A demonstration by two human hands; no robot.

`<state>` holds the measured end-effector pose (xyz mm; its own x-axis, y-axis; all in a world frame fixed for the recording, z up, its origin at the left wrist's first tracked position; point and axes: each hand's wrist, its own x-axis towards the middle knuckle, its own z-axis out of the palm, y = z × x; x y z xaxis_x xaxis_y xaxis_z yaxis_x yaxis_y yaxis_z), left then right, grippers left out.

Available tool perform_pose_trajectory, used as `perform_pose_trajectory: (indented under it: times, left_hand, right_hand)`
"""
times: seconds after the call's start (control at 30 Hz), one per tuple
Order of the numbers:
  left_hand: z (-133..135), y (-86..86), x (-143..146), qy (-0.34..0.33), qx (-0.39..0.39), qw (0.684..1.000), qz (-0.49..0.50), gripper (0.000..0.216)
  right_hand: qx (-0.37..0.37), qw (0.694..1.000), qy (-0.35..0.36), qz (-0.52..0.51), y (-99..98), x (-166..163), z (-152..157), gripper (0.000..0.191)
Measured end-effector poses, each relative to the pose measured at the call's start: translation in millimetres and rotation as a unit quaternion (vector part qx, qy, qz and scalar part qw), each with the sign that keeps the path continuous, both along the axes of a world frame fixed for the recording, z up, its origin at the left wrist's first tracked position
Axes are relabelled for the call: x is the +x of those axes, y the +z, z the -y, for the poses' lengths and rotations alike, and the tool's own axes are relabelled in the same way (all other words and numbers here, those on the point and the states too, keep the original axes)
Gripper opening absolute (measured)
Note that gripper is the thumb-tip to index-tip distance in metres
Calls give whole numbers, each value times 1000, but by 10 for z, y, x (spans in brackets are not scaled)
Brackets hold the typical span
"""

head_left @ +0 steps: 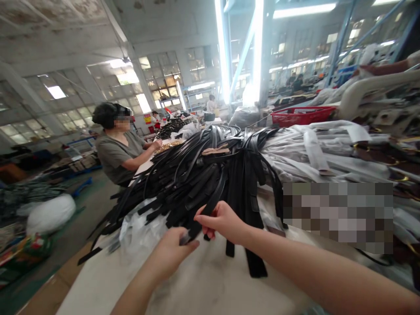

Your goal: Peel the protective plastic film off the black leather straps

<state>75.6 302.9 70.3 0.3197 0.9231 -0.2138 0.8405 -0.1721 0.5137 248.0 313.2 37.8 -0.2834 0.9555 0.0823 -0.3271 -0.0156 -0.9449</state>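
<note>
Left hand (173,246) appears clamped on the near end of a black strap (196,228), blurred there; right hand (225,221) pinches it farther up, over a pale tabletop (203,286), before a heap of black straps (187,179); keeping the strap flat and taut between both grips should prevent twisting.

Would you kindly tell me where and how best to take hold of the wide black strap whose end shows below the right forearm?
I'd pinch the wide black strap by its free end, coming from the near side of the table, gripping across its width: that end looks flat and apart from the other straps, whereas farther up the right forearm crosses it in this view.
</note>
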Motion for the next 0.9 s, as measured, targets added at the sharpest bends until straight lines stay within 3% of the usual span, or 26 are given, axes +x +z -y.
perform_pose_trajectory:
  times: [0.13,0.27,0.37,0.5,0.63,0.73,0.83,0.9]
  left_hand:
    - [125,188,109,38,115,989,-81,20]
    - [320,277,-69,26,207,945,-252,15]
    - [419,267,-213,49,203,925,-317,17]
    - [468,201,-101,83,216,917,-324,21]
    - [457,129,120,61,243,925,-287,20]
    - [439,115,112,69,250,923,-286,18]
    - [433,125,52,94,249,915,-302,16]
    - [432,129,69,100,249,914,-303,17]
  right_hand:
    - [-19,997,26,-69,24,-120,166,40]
    - [-38,982,126,-138,82,-82,197,41]
    - [-63,982,73,-161,118,-29,148,39]
    - [-10,995,46,-87,69,-116,192,34]
    - [38,997,41,-52,-15,-192,301,35]
    - [15,997,33,-70,-18,-123,263,37]
    - [-41,989,-35,-135,2,-65,197,35]
    - [-25,991,-38,-128,4,-78,211,34]
